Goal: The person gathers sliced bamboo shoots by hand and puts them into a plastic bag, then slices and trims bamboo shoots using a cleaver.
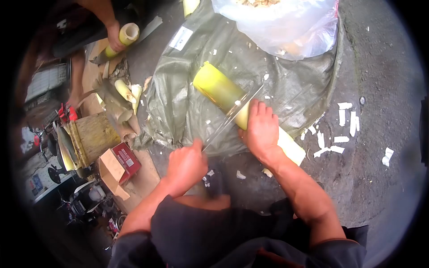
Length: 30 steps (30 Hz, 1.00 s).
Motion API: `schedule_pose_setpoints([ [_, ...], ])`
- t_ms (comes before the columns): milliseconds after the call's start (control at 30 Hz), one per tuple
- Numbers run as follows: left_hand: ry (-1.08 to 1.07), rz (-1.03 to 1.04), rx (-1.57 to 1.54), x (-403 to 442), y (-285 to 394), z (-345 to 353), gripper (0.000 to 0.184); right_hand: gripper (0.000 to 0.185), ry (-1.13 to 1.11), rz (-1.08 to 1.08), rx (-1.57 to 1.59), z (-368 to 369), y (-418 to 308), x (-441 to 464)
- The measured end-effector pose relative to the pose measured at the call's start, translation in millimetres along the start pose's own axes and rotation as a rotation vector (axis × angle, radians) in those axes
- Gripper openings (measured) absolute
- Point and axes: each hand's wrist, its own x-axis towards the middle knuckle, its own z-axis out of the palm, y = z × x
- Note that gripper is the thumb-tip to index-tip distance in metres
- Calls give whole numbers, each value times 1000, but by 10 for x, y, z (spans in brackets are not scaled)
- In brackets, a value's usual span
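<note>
A thick yellow-green bamboo shoot (219, 88) lies slantwise over the dark woven sack, its pale near end (292, 149) reaching toward my right forearm. My right hand (262, 127) is closed around its middle and presses it down. In my closed left hand (188, 163), slightly blurred, is the handle of a long, thin-bladed knife (219, 132). The blade crosses the shoot just beyond my right fingers; whether it has cut into it I cannot tell. Small pale scraps lie on the sack around the shoot.
The dark sack (174, 107) is spread on the ground under a white plastic bag (286, 33) of pale pieces. White strips (342, 139) lie at right. At left are peeled sheaths (117, 100), a wooden block (96, 135) and a red box (126, 160). A co-worker's hand (115, 38) grips another shoot (128, 33).
</note>
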Motion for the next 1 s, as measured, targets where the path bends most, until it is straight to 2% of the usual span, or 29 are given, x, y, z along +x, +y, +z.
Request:
schedule_pose_setpoints([
  [133,-17,-59,-44,146,151,-50,15,87,14,-4,-33,-7,19,32],
  [367,-177,-96,11,347,186,-330,17,85,-36,16,19,-84,53,144],
  [400,-120,-106,-45,336,177,-307,12,85,-57,26,25,-84,41,94],
  [733,-81,-108,-55,602,462,-244,18,87,-60,46,42,-103,28,90],
  [867,-218,-81,88,252,245,-478,21,88,20,72,-63,120,19,105],
  [1000,-282,-192,43,339,266,-400,29,87,-35,86,-67,99,-10,31],
])
